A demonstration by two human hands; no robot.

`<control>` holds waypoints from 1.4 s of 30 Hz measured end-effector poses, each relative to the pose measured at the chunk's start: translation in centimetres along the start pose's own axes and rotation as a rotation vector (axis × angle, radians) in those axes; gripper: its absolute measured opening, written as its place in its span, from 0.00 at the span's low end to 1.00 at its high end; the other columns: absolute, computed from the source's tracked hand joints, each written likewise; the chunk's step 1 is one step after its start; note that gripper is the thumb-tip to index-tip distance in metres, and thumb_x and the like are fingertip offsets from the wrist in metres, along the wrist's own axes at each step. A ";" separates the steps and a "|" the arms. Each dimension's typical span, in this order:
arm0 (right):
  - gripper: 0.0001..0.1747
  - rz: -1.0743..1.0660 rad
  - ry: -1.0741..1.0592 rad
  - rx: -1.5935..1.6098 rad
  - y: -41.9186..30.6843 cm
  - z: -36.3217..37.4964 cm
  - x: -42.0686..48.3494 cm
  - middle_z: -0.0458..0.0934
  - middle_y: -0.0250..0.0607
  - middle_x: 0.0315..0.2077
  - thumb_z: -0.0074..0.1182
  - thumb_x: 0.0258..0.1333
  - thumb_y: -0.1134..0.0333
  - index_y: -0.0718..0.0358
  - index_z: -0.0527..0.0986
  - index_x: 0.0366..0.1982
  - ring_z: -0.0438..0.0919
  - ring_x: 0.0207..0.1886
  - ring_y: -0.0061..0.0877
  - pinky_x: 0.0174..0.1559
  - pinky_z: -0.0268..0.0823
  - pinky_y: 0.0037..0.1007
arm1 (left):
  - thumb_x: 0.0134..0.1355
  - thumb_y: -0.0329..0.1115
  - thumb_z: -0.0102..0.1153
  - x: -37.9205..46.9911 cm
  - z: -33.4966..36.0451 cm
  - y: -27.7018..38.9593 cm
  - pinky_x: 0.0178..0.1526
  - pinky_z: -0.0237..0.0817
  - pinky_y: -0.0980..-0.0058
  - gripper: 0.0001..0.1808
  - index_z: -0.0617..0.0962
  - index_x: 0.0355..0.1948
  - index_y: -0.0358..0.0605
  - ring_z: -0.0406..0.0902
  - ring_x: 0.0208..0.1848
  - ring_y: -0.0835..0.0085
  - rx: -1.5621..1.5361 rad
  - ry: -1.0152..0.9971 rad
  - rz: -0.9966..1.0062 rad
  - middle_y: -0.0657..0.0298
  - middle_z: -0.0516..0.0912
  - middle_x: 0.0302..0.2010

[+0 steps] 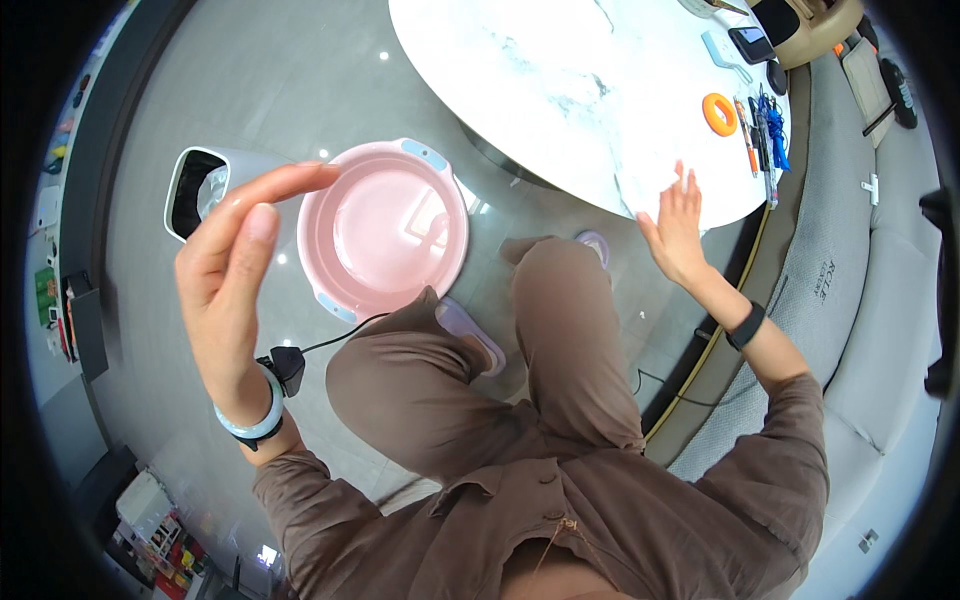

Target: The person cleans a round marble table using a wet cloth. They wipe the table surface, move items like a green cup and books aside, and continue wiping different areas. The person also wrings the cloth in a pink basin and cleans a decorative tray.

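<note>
Raised at the left, my left hand [229, 277] holds nothing visible; its index finger reaches out and its thumb is apart from it. A pale bangle [253, 420] and a black device with a cable [286, 367] are at that wrist. In the picture, the index fingertip overlaps the rim of a pink plastic basin [382, 232] with blue handles, which stands on the floor below. My right hand [681, 225], fingers spread and empty, is at the near edge of a white marble-patterned table [540, 97]. Whether it touches the top I cannot tell. A black wristband [746, 326] circles that wrist.
An orange ring [720, 115], a pen [746, 137], blue cord [772, 127] and a phone [751, 45] lie along the table's right side. A white bin [244, 169] with a dark lining stands beyond my left hand. A grey sofa [862, 322] runs along the right.
</note>
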State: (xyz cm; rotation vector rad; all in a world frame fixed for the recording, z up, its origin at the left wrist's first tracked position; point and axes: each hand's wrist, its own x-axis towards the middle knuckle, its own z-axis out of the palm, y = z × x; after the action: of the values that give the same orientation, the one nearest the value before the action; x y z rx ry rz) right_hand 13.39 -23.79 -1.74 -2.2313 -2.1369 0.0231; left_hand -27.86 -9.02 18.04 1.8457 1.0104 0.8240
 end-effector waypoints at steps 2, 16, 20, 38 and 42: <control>0.31 -0.067 -0.018 0.058 -2.4 0.9 2.2 0.44 0.68 0.66 0.46 0.62 0.53 0.78 0.68 0.49 0.40 0.70 0.61 0.68 0.36 0.54 | 0.68 0.37 0.46 -0.4 -0.4 -0.1 0.57 0.63 0.70 0.17 0.81 0.45 0.35 0.79 0.50 0.67 0.016 0.046 0.006 0.53 0.84 0.43; 0.34 -0.298 0.053 0.201 -12.2 3.1 11.6 0.47 0.45 0.70 0.38 0.66 0.53 0.62 0.52 0.68 0.44 0.73 0.45 0.70 0.37 0.47 | 0.68 0.38 0.43 -1.2 -0.8 2.1 0.61 0.61 0.65 0.19 0.80 0.47 0.34 0.79 0.51 0.63 0.131 0.080 0.069 0.49 0.83 0.44; 0.33 -0.149 -0.029 0.116 -2.1 0.2 0.2 0.49 0.44 0.70 0.41 0.66 0.59 0.60 0.52 0.68 0.45 0.73 0.42 0.71 0.37 0.45 | 0.69 0.39 0.44 -2.6 -2.2 0.1 0.62 0.61 0.64 0.19 0.79 0.48 0.34 0.78 0.53 0.63 0.073 0.057 0.043 0.50 0.83 0.46; 0.48 0.040 -0.124 0.073 -11.1 3.8 33.3 0.36 0.54 0.71 0.31 0.62 0.37 0.65 0.42 0.70 0.33 0.73 0.53 0.70 0.28 0.50 | 0.66 0.35 0.48 -3.1 -4.6 0.7 0.52 0.67 0.70 0.17 0.81 0.43 0.32 0.80 0.48 0.66 -0.126 0.136 -0.051 0.53 0.84 0.42; 0.47 -0.132 0.006 0.077 -15.6 5.9 44.2 0.40 0.53 0.70 0.30 0.62 0.36 0.64 0.45 0.70 0.38 0.73 0.51 0.70 0.32 0.49 | 0.63 0.33 0.48 -1.2 -5.2 -1.2 0.51 0.68 0.69 0.15 0.82 0.42 0.33 0.80 0.46 0.61 -0.127 0.129 0.042 0.51 0.84 0.42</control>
State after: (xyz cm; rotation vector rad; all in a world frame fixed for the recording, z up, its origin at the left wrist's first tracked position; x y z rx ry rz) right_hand -0.50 21.18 -5.82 -2.0421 -2.2347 0.0916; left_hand -33.15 -7.79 18.99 1.7292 0.9786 1.0205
